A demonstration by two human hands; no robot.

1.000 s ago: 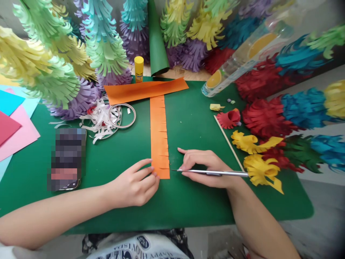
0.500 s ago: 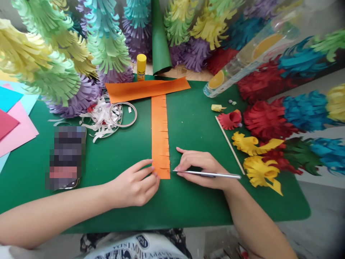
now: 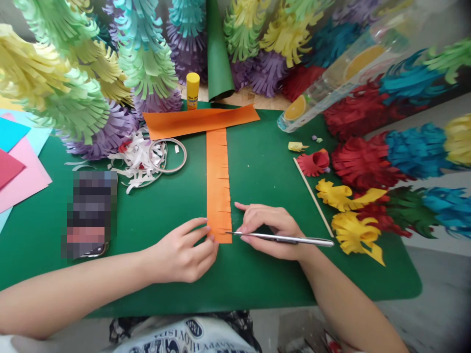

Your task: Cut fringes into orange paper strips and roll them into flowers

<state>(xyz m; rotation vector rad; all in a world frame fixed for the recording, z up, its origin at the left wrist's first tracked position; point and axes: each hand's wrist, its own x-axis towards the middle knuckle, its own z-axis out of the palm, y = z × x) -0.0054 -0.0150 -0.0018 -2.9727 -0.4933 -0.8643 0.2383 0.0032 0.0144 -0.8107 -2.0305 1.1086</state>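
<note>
An orange paper strip (image 3: 217,196) lies upright in my view on the green table, with a row of short slits along its right edge. My left hand (image 3: 189,250) has its fingertips bent onto the strip's lower left edge, holding it against the table. In a pinch, my right hand (image 3: 274,230) grips a slim silver craft knife (image 3: 294,239). The knife's thin tip rests over the strip near its bottom right, by the lowest slits. A second orange paper piece (image 3: 195,121) lies across the strip's top end.
A phone (image 3: 93,211) and white paper scraps (image 3: 140,162) with a tape roll (image 3: 185,159) lie left. Behind are a glue stick (image 3: 193,90) and fringed paper garlands (image 3: 147,54). At right lie a thin stick (image 3: 314,198), yellow paper curls (image 3: 353,230) and a clear bottle (image 3: 294,110).
My right hand has shifted slightly left, bringing the knife tip from just beside the strip's right edge to over the paper. My left hand stays in place.
</note>
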